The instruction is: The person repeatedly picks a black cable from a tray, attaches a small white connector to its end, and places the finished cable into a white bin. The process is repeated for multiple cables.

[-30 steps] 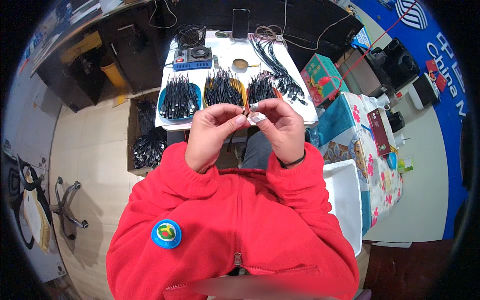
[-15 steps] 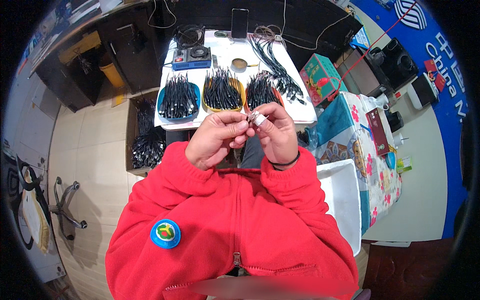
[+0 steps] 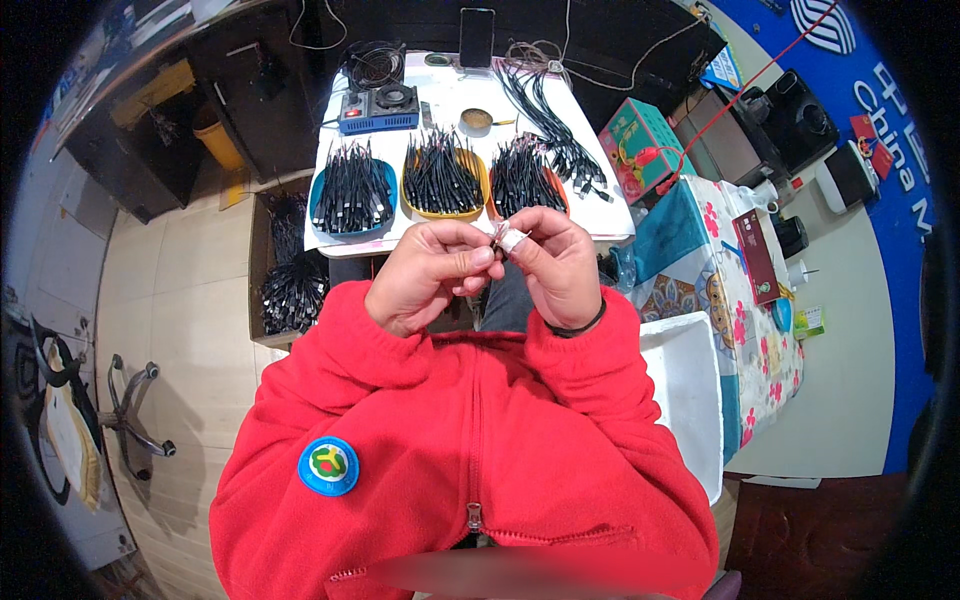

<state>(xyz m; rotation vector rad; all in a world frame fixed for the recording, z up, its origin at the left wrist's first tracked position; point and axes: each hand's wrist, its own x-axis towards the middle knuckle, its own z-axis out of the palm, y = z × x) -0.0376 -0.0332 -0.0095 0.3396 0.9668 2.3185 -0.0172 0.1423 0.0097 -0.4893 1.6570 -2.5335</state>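
Note:
My left hand (image 3: 430,275) and my right hand (image 3: 557,270) meet just in front of the table's near edge, fingertips almost touching. Both are closed in a pinch around thin wires (image 3: 496,234), reddish and very small, mostly covered by the fingers. White wrapping (image 3: 513,240) goes round the tip of a right-hand digit. Beyond the hands stand three trays heaped with short black cables: a blue tray (image 3: 319,190), a yellow tray (image 3: 408,196) and an orange-red tray (image 3: 563,200). Pale plugs show on many of the cables.
On the white table (image 3: 440,100) are a blue box with a round top (image 3: 380,108), a small round tin (image 3: 476,122), a loose cable bundle (image 3: 560,140) and an upright phone (image 3: 477,40). A carton of cables (image 3: 262,310) is at left; a white foam box (image 3: 690,400) is at right.
The fingers have shifted slightly while keeping their pinch on the wires. The whole view has tilted a little; the trays and table things stay as they were.

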